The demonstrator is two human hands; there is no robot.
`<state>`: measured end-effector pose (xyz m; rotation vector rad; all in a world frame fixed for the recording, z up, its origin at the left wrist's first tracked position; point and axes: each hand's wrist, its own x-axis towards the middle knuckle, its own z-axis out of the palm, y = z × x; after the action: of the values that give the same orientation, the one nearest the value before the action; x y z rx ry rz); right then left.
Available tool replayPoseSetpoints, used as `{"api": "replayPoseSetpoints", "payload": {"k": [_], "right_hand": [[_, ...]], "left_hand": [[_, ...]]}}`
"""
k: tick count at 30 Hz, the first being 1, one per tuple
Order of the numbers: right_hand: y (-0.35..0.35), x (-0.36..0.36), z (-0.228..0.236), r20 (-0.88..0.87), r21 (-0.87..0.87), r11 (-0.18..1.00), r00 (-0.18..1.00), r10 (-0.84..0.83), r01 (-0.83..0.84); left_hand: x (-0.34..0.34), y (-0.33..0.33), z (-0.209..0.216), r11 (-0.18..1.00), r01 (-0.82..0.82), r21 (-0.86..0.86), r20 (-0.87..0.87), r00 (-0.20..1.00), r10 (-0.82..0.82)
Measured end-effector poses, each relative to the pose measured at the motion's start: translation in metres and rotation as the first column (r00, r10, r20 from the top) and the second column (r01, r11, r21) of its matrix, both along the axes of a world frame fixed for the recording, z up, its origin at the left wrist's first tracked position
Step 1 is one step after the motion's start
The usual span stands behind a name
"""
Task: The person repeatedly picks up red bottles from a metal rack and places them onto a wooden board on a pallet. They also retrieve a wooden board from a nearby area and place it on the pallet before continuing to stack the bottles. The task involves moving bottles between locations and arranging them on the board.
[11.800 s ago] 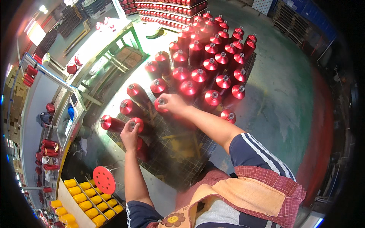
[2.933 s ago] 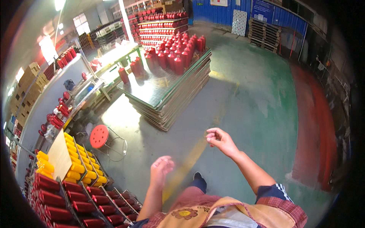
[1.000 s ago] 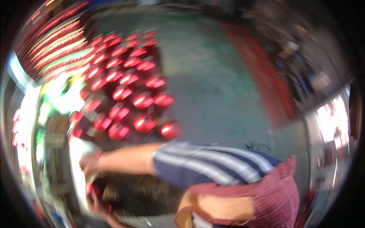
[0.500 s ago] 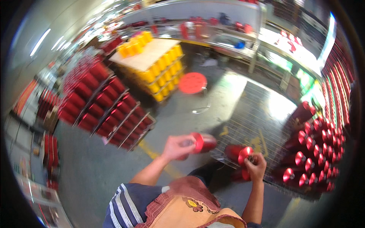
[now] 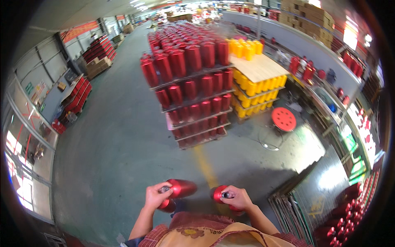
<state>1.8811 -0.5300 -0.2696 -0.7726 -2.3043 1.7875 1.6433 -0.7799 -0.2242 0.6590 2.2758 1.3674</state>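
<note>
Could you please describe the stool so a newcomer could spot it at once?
Find the tall stack of red bottles, then the lower, board-topped stack of yellow cylinders to its right. In front of it, toward the right, stands the stool, set apart by its round red seat pierced with holes.

In the left hand (image 5: pixel 155 195), a first bottle (image 5: pixel 184 188), glossy red, gripped at its short greyish neck, tilted nearly flat, base toward the right hand (image 5: pixel 238 198). Just below, a second bottle (image 5: pixel 167 205), also red, partly hidden behind the fingers. In the right hand, a third bottle (image 5: pixel 218 194), red and shiny around the shoulder, darker toward the base, held by the neck, leaning left, seen mostly end-on. Beneath that hand, a fourth bottle (image 5: pixel 236 209), red, largely covered.
</note>
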Motion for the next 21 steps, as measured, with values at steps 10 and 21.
{"api": "replayPoseSetpoints", "payload": {"k": [10,21], "right_hand": [[-0.142,-0.438,0.049,-0.251,0.066,0.939,0.905,0.343,-0.338],[-0.151,-0.785,0.047,-0.350,-0.034,0.859,0.811,0.469,-0.511]], "left_hand": [[-0.297,-0.203,0.030,0.836,-0.510,0.205,0.016,0.855,0.518],[-0.608,-0.212,0.041,0.687,-0.582,0.435,-0.005,0.761,0.649]]}}
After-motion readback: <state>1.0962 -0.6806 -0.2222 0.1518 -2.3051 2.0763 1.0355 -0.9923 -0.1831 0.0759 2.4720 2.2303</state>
